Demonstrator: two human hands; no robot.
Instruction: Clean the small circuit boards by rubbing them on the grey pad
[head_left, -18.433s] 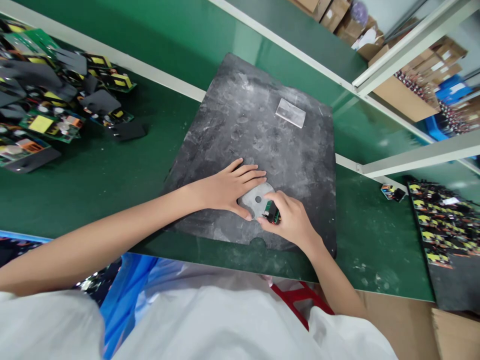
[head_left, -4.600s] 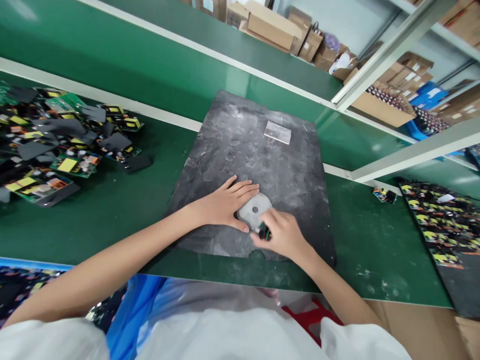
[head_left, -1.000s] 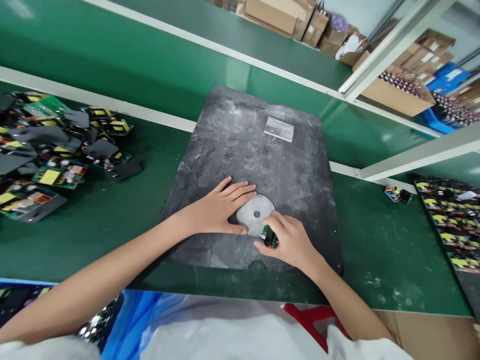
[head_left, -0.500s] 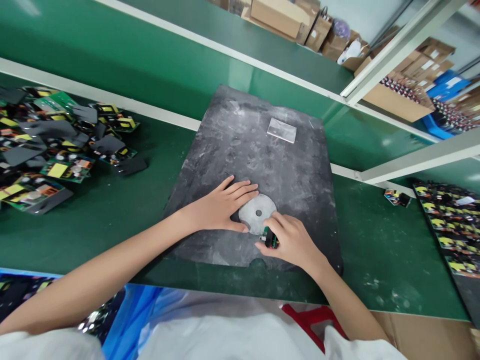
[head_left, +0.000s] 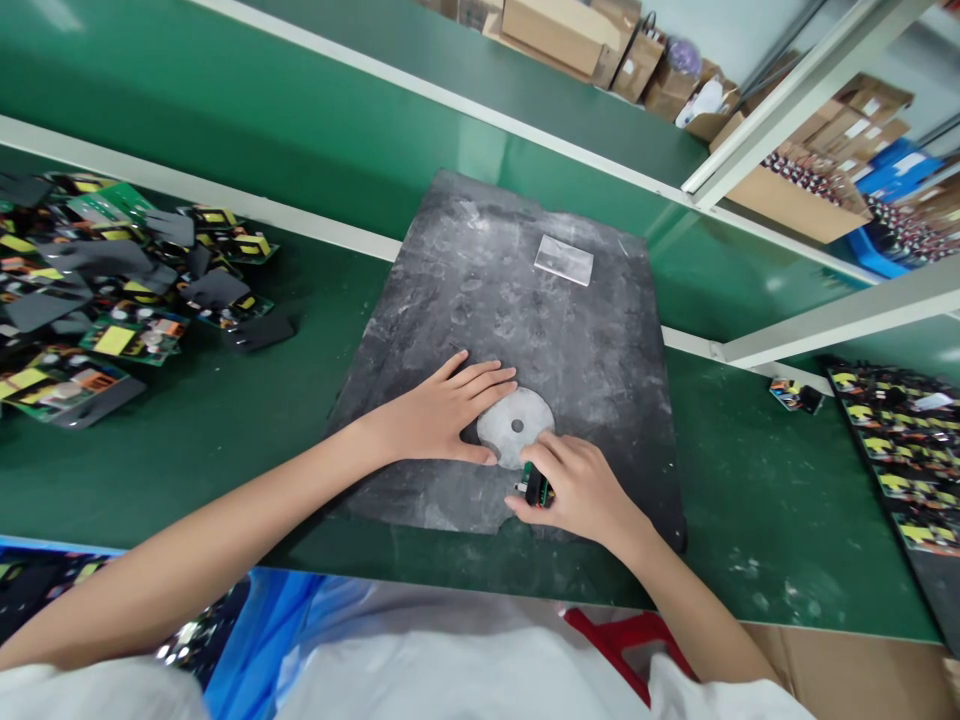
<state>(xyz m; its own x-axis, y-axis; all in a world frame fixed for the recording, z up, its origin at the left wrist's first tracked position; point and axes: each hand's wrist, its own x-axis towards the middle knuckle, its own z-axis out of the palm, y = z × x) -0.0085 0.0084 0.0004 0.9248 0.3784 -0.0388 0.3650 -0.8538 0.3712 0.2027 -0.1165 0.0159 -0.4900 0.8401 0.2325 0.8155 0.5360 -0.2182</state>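
At far left, a jumbled heap of component-laden circuit boards point(head_left: 131, 345), with yellow-wrapped parts and dark grey sheets among them, covers one end of a green workbench point(head_left: 247, 440); below the bench edge, more boards show beside bright blue plastic sheeting point(head_left: 251, 625); at centre, a person in a white top works over a scuffed black mat point(head_left: 469, 290); the person's left hand point(head_left: 450, 408) lies palm down on it, fingers outstretched and holding nothing up, thumb and index finger at either side of the near-left rim of a pale grey disc point(head_left: 502, 425) with a hole in its middle; a flat, greyish rectangular block point(head_left: 564, 262) lies farther up the mat; at the disc's lower right, the right hand point(head_left: 581, 487) pinches a small green-and-black circuit board assembly point(head_left: 535, 485) between thumb and fingers, though I cannot make out from here whether it touches the disc; a red frame point(head_left: 622, 640) shows under the bench; cardboard boxes point(head_left: 559, 35) crowd the shelving behind; to the right, a lone circuit board point(head_left: 795, 395) sits by the white rail, and at far right, rows of yellow-topped boards point(head_left: 892, 450) fill a black tray point(head_left: 934, 575).
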